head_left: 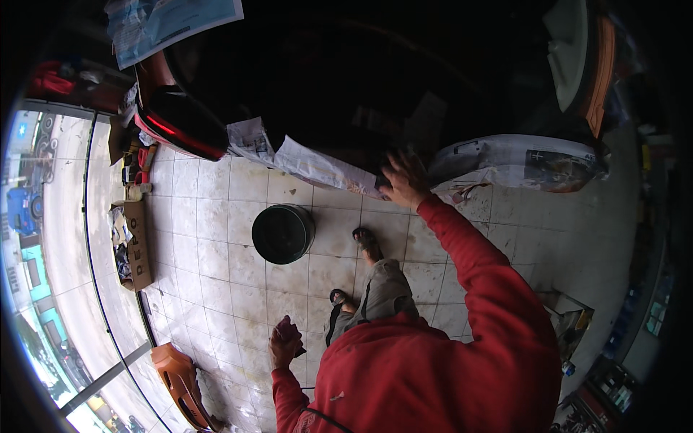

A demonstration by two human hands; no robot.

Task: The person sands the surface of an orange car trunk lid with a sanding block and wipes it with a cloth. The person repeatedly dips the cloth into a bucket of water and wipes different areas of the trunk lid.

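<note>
A dark, glossy vehicle panel (317, 72) fills the top, with masking paper (317, 162) along its lower edge and a red-lit lamp (166, 126) at its left. My right hand (402, 180) rests at the paper-covered edge, fingers spread and slightly bent against a dark area; anything beneath them is unclear. My left hand (283, 340) hangs low at my side, closed round a crumpled maroon cloth (290, 330).
A dark green bucket (283, 234) stands on the tiled floor (209, 245) by my feet. Left are cardboard boxes (133, 245), a glass front and an orange plastic part (179, 379). A metal stand (570, 317) is at the right.
</note>
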